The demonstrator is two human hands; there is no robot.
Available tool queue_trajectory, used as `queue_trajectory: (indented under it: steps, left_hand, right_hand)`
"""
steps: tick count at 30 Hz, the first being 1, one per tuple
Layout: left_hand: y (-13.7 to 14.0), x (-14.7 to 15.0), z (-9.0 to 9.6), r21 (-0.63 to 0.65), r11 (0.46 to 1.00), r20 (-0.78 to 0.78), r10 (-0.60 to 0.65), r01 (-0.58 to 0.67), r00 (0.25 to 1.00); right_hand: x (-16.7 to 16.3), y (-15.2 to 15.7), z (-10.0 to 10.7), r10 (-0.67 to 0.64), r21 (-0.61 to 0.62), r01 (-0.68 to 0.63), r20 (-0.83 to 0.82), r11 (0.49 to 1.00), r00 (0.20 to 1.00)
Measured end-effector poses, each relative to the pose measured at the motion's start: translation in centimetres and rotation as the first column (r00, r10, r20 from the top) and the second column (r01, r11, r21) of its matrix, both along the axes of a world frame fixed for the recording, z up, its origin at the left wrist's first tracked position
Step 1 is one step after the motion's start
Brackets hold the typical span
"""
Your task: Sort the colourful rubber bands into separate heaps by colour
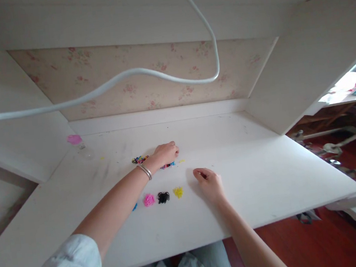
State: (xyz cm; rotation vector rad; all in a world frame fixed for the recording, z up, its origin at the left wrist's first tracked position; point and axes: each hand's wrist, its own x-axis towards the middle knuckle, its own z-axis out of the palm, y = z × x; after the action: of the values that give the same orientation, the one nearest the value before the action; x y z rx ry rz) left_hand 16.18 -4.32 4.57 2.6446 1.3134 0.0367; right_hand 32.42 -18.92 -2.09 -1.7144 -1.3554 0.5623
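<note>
My left hand (pixel 166 153), with a silver bangle on its wrist, is over a mixed pile of small coloured rubber bands (pixel 140 159). Its fingers are curled together, and whatever they hold is hidden. A few blue and pink bands (pixel 170 165) show just under the hand, with a yellow band (pixel 181 161) to their right. My right hand (pixel 210 183) rests near the table surface, its fingers closed in a pinch on something I cannot make out. Nearer to me lie separate piles of pink bands (pixel 148 200), black bands (pixel 164 197) and yellow bands (pixel 178 192); blue bands (pixel 135 207) are partly behind my left forearm.
The white tabletop (pixel 250 176) runs back to a flowered wall panel (pixel 158 75). A clear container (pixel 85 152) and a pink piece (pixel 74 139) are at the back left. A white cable (pixel 132 72) hangs across the view above the table.
</note>
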Motion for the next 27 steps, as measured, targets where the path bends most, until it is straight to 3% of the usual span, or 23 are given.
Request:
queue_trajectory:
  steps: [10, 27]
  left_hand:
    - [0.3, 0.3, -0.1, -0.02, 0.999, -0.012, 0.036, -0.036, 0.999]
    - [1.9, -0.9, -0.5, -0.213, 0.973, 0.29, 0.15, -0.089, 0.945]
  right_hand:
    - [-0.1, 0.1, 0.5, 0.015, -0.002, -0.015, 0.009, 1.0, 1.0]
    - [0.0, 0.0, 0.5, 0.011, 0.007, -0.011, 0.02, 1.0, 1.0]
